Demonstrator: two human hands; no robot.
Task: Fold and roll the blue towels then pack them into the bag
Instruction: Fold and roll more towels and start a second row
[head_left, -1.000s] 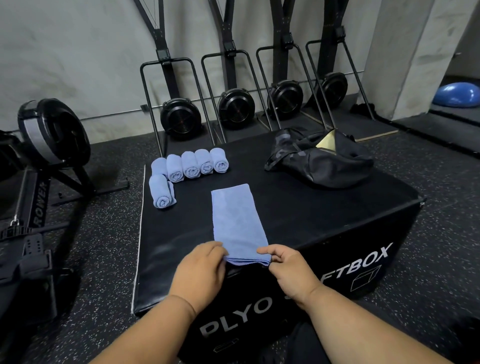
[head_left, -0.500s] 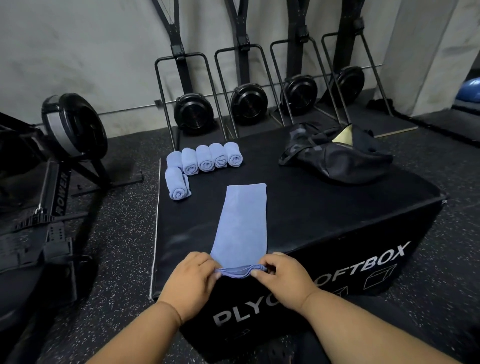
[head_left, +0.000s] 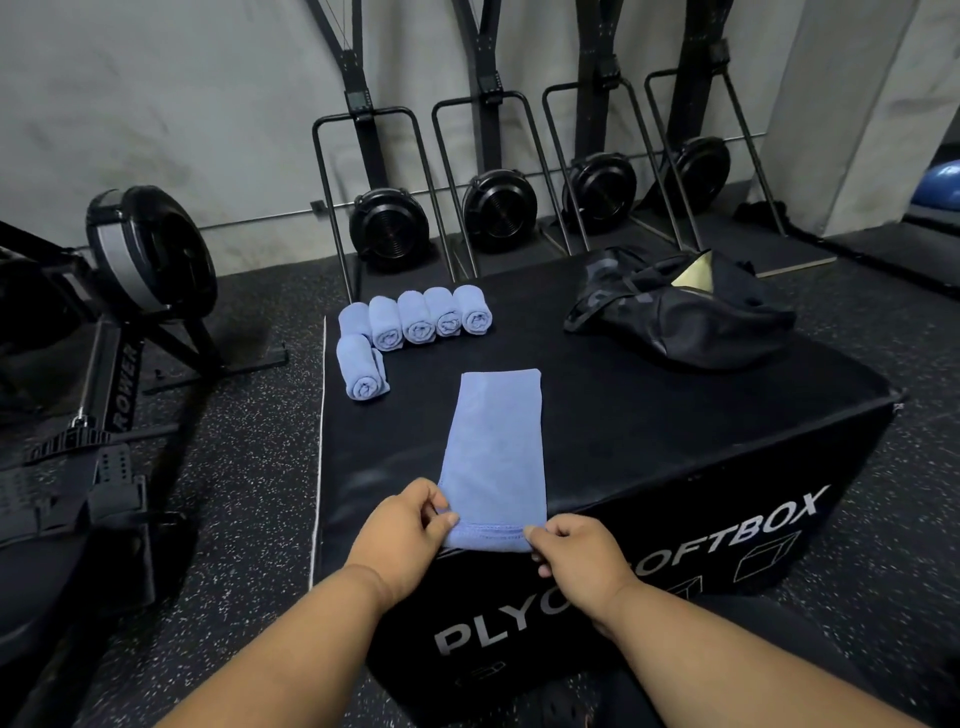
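- The left hand (head_left: 402, 527) pinches the near left corner of the folded blue towel (head_left: 493, 457) between thumb and fingers, a closed grip on the cloth at the near edge of the black plyo box (head_left: 649, 467).
- The right hand (head_left: 582, 553) pinches the near right corner of the same towel, its grip likewise closed on the hem.
- The towel lies flat as a long strip running from the near edge toward the middle of the box top, its near end turned up slightly over the edge.
- Near the left edge of the box lies one rolled towel (head_left: 361, 369), its spiral end facing the camera.
- Just behind it, at the far left corner, stands a row of rolled towels (head_left: 421, 319), side by side and touching.
- At the far right corner sits the black bag (head_left: 685, 317), slumped and open at the top, with a yellowish lining showing.
- Beyond the box, exercise machines (head_left: 498, 208) stand along the grey wall (head_left: 182, 104).
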